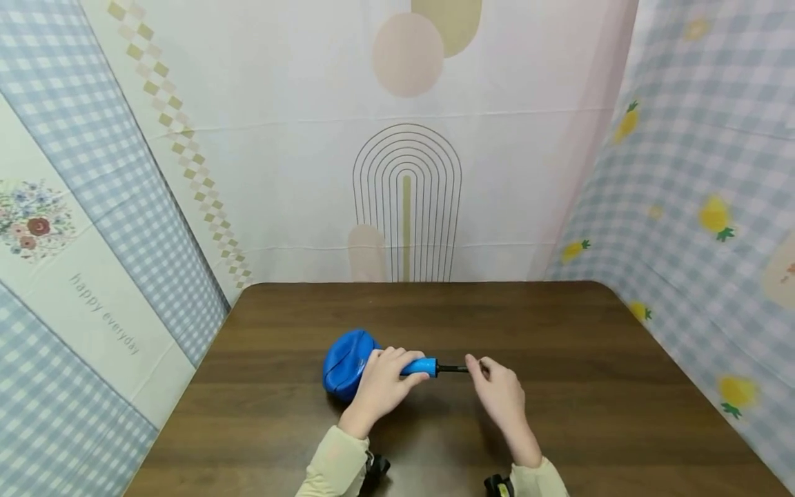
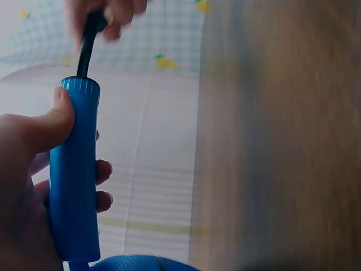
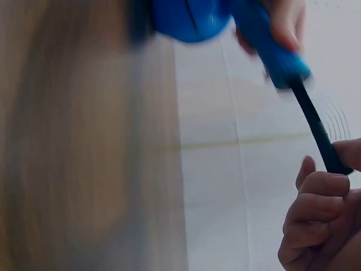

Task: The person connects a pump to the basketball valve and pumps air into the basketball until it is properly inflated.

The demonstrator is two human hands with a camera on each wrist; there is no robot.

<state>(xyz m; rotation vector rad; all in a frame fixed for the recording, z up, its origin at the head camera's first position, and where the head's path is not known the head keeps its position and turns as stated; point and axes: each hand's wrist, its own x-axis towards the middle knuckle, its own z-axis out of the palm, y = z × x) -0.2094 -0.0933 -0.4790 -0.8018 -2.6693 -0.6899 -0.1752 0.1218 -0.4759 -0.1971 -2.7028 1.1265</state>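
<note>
Blue pump [image 1: 428, 366], lower centre, lay in the left hand [image 1: 380, 383], fingers wrapped round; the right hand [image 1: 502, 397] pinched its rod [image 1: 452, 368], probably best worked straight.

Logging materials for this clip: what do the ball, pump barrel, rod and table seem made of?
Ball: perhaps rubber or synthetic leather, softly glossy, with highlights and dark seam lines. 
Pump barrel: likely plastic, smooth and evenly blue with a ribbed collar. 
Rod: dark; plastic or coated metal, I can't tell. 
Table: wood or wood-look laminate, streaked brown grain, slight sheen.
</note>
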